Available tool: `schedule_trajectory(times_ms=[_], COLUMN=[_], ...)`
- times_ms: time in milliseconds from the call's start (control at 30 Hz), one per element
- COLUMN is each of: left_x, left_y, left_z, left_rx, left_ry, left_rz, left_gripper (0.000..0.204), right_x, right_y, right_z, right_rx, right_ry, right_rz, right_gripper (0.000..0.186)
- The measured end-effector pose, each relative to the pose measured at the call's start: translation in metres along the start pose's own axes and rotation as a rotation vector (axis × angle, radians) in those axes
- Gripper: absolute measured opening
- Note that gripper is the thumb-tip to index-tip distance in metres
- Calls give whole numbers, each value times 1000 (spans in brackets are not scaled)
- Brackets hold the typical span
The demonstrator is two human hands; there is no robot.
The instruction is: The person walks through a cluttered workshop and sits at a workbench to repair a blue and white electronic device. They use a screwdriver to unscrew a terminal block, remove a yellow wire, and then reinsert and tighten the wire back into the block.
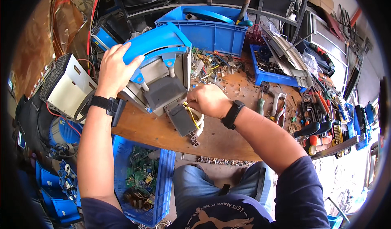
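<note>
A device with a blue curved housing (161, 39) and grey metal sides stands tilted on the wooden workbench. My left hand (115, 68) grips the left end of the housing, with the thumb over its front edge. Below the housing sit a dark grey block (165, 91) and a smaller grey box (182, 119), with yellow wire (191, 117) and a pale cable (200, 121) beside it. My right hand (207, 100) is closed in a pinch at the box's upper right edge. Whatever its fingertips hold is hidden.
Loose scrap pieces (214, 68) lie behind the device, before a blue crate (216, 35). Pliers, screwdrivers and other hand tools (313, 111) crowd the bench's right side. Below the bench, a blue basket (165, 188) holds circuit boards. A beige metal case (71, 86) stands left.
</note>
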State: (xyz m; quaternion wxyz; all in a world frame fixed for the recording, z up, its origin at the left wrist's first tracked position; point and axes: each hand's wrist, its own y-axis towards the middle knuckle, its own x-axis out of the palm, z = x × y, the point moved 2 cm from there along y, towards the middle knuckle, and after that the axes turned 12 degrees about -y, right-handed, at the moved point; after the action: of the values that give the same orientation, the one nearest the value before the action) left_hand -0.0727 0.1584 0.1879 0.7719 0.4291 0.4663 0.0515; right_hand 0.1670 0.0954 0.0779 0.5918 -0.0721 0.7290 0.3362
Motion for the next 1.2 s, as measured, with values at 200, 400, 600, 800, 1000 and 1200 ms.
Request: schedule_trajectory(times_ms=[200, 400, 600, 800, 1000, 1200], left_x=[-1, 1, -1, 1, -1, 1], left_y=[1, 1, -2, 2, 0, 2], left_z=[-2, -1, -7, -5, -6, -5], left_rx=[-84, -72, -55, -60, -53, -48], left_ry=[-23, -13, 7, -16, -28, -16], left_rz=[-46, -32, 4, -7, -23, -13], left_gripper=[55, 55, 59, 60, 61, 59], right_x=[-11, -19, -51, -60, -43, -48], right_y=[10, 20, 37, 61, 63, 70], right_z=[-10, -19, -80, -132, -117, -115], right_rx=[134, 108, -86, -249, -283, -394], right_ry=[-36, -165, -289, -389, -443, -453], right_rz=[-182, -240, -306, -611, -380, -485], right_gripper=[15, 13, 10, 24, 15, 14])
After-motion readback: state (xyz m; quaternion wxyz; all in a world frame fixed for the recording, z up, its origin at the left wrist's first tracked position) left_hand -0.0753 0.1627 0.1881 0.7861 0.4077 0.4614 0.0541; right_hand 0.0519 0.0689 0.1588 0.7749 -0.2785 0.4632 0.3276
